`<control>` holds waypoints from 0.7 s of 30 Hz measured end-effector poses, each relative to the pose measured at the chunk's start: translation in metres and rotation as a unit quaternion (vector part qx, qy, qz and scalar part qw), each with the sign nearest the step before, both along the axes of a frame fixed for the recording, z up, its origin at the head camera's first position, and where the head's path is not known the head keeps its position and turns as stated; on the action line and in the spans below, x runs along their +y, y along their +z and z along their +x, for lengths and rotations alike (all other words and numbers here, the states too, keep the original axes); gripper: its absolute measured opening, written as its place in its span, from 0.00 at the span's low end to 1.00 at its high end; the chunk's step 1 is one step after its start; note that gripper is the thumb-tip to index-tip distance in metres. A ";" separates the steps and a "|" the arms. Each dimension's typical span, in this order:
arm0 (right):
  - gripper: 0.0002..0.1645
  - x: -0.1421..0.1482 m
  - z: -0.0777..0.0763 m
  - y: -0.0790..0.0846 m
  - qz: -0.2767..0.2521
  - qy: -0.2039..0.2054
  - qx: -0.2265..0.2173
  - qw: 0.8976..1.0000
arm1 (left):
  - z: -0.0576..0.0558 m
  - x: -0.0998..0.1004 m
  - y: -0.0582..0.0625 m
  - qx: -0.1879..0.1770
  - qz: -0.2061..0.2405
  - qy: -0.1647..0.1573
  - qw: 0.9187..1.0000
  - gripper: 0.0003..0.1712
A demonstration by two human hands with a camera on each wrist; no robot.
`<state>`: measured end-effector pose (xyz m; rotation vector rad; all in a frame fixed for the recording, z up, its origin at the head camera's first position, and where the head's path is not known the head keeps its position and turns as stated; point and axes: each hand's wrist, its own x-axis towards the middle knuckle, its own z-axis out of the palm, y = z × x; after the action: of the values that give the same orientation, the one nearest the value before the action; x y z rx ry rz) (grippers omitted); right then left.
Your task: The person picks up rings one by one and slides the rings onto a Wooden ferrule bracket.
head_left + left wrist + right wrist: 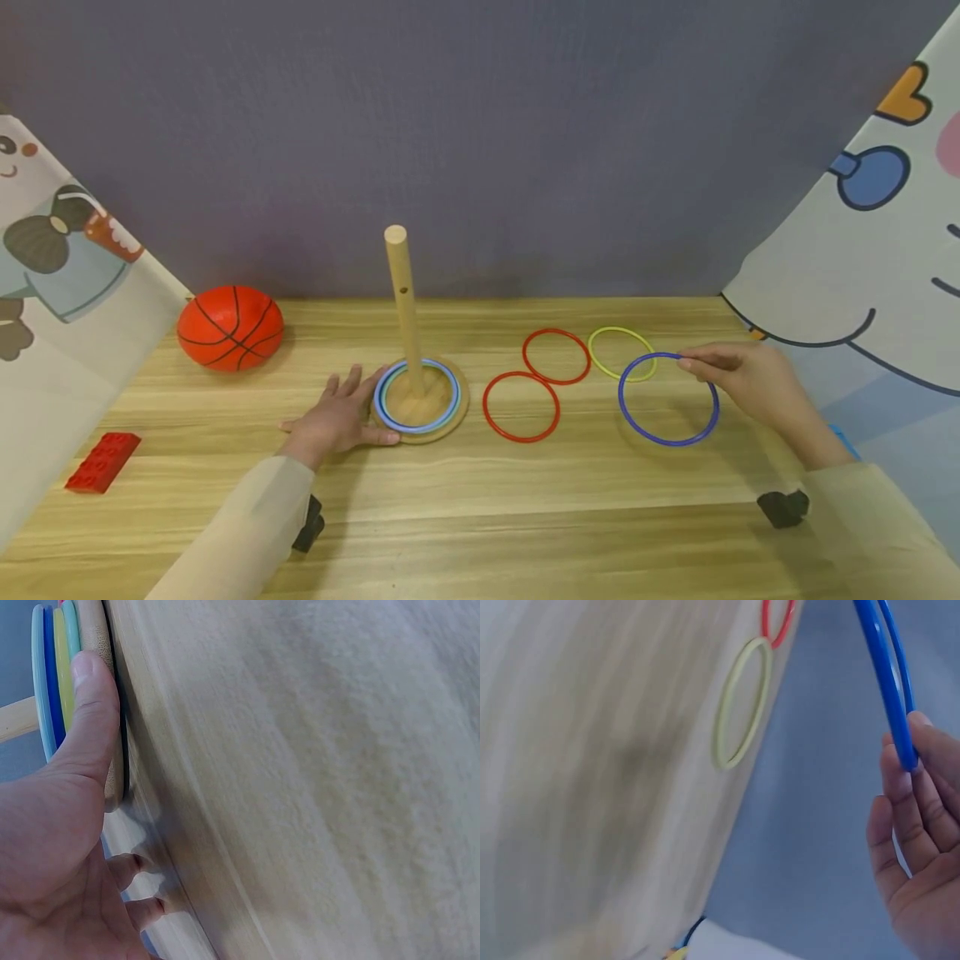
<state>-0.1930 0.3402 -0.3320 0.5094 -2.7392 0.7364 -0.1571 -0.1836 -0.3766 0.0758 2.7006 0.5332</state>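
My right hand (757,387) pinches a blue ring (628,419) at its upper right edge, holding it above the table. In the right wrist view, thumb and fingertips meet on the blue ring (885,671). My left hand (335,421) is spread at the left side of a round wooden base (462,400), its thumb against the front edge. An upright wooden peg (406,308) rises from that base. Around the peg lie stacked rings (380,408); the left wrist view shows light blue, blue, yellow and green ones (73,630) beside the left thumb (94,697).
Two red rings (486,417) and a yellow ring (594,357) lie flat between the base and my right hand. A red ball (231,328) with black lines sits at the back left. Nearer on the left is a red toy brick (103,462). A grey wall (480,150) bounds the back.
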 end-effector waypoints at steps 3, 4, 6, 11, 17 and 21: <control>0.10 -0.012 0.000 0.009 -0.006 0.012 0.012 1.000 | 0.000 0.000 0.000 0.001 -0.001 -0.001 1.000 0.67; 0.10 -0.017 0.001 0.012 -0.008 0.013 0.011 1.000 | 0.000 0.000 0.000 0.001 -0.001 -0.002 1.000 0.67; 0.11 -0.024 0.001 0.019 -0.015 0.012 -0.001 1.000 | 0.000 0.000 0.000 0.000 -0.002 -0.005 1.000 0.67; 0.11 -0.045 -0.001 0.039 -0.013 0.010 -0.018 1.000 | -0.001 -0.001 -0.001 -0.002 -0.003 -0.008 1.000 0.67; 0.13 -0.074 -0.004 0.062 -0.011 0.030 -0.050 0.998 | -0.002 -0.001 -0.001 -0.004 0.000 -0.008 1.000 0.66; 0.12 -0.094 -0.005 0.075 -0.015 0.055 -0.053 0.997 | -0.001 -0.001 -0.001 -0.002 0.003 -0.008 1.000 0.67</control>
<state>-0.1977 0.2462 -0.2569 0.6362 -2.8109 0.8543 -0.1585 -0.1846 -0.3776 0.0987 2.6913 0.5354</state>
